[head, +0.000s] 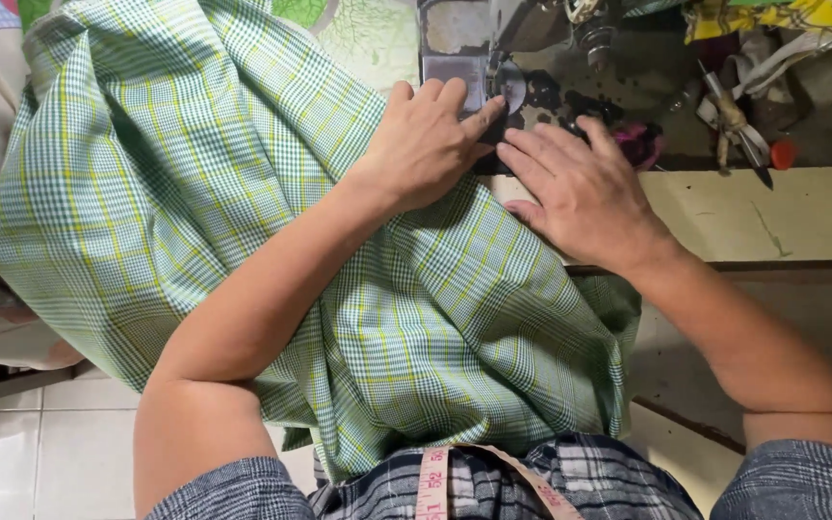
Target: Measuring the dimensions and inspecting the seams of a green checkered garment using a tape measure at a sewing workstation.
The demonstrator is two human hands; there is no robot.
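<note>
Basically both hands are lying flat, fingers spread, gripping nothing: left hand (426,144) and right hand (580,193) are pressing green plaid fabric (195,193) beside the sewing machine (512,39) needle. Cloth is draping over lap and table, likely light, soft, slippery; best pinched at its edges.

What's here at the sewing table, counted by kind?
Bare hands pressing down: 2, left hand and right hand
Green and yellow checked cloth: 1
Dark metal sewing machine: 1
Pink measuring tape: 1
Small red round cap: 1
Total: 6
</note>
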